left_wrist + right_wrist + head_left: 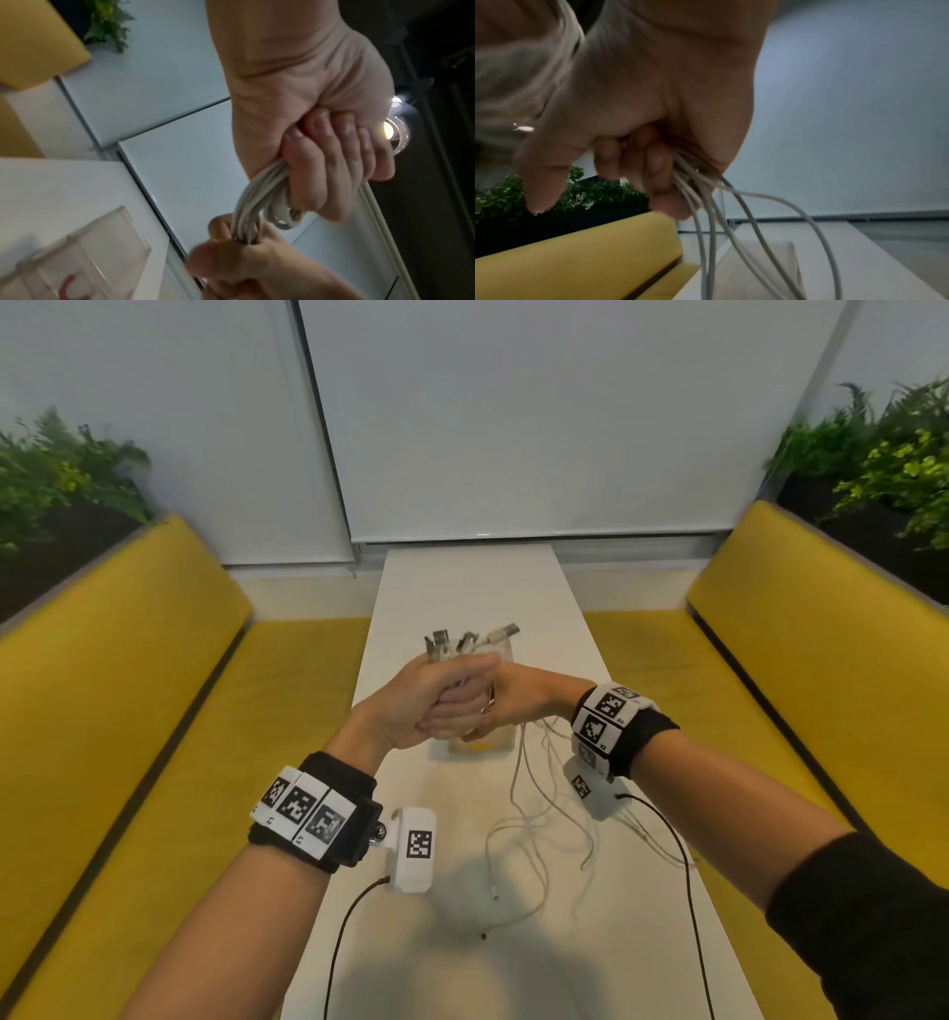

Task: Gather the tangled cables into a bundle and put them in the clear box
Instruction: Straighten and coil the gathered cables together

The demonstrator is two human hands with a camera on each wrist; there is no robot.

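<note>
— What surrounds the long white worktop [464, 588]?

— A mustard-yellow upholstered bench [128, 690] runs along it at nine o'clock, and a matching yellow bench [801, 629] at three o'clock.

— And behind the seats?

— A dark planter with green ferns [61, 474] sits behind the backrest at ten o'clock; a second dark planter with green and yellow-green foliage [893, 454] sits at two o'clock.

— Anything at twelve o'clock?

— Pale white roller blinds [539, 418], drawn down to the sill just beyond the worktop's far end, with a dark vertical frame bar [321, 418] between two of them.

— On the worktop itself?

— A tiny dark speck [483, 936] at six o'clock; what it is cannot be told.
</note>
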